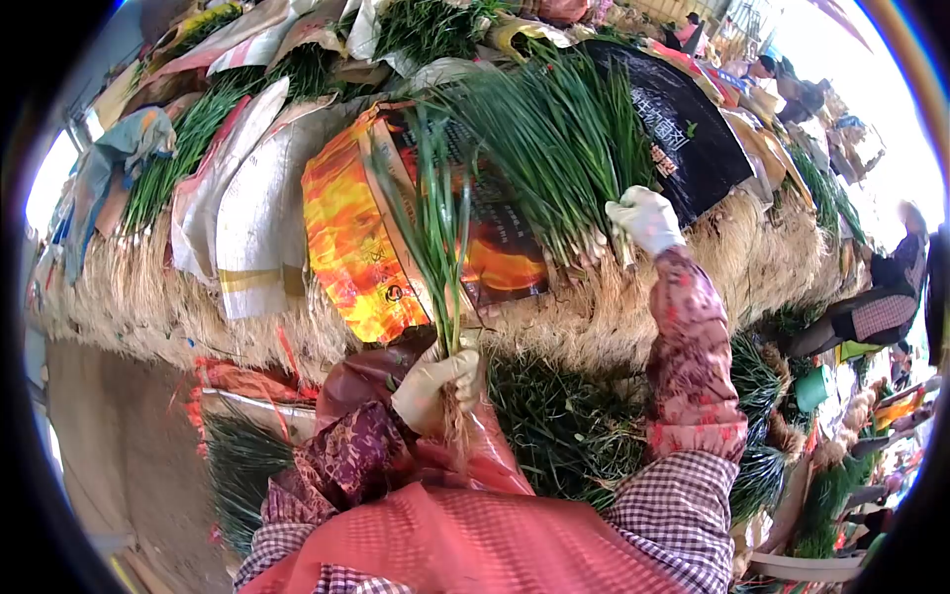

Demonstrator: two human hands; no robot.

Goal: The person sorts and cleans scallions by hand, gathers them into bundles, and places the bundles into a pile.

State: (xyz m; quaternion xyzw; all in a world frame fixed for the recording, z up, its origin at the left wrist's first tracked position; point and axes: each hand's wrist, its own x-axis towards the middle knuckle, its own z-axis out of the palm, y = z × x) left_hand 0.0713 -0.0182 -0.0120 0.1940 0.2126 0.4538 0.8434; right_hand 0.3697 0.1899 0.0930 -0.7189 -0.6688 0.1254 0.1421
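Observation:
My left hand point(440, 388), in a pale glove, is closed around the root end of a small bunch of green onions point(442, 238). Their leaves point up and away from me, and thin roots hang below the fist. My right hand point(645, 220), gloved in white, has its fingers curled at the white stem ends of a larger heap of green onions point(554, 148). That heap lies on printed sacks, an orange and black one point(356, 238) and a black one point(678, 129). The exact stalks between the right fingers are partly hidden.
A long bank of pale roots point(594, 317) runs across in front of me, with white sacks point(262, 208) over it. Loose green leaves point(564, 426) lie below, near my lap. At the right, a person point(886, 297) bends beside more bundles and a green container point(813, 388).

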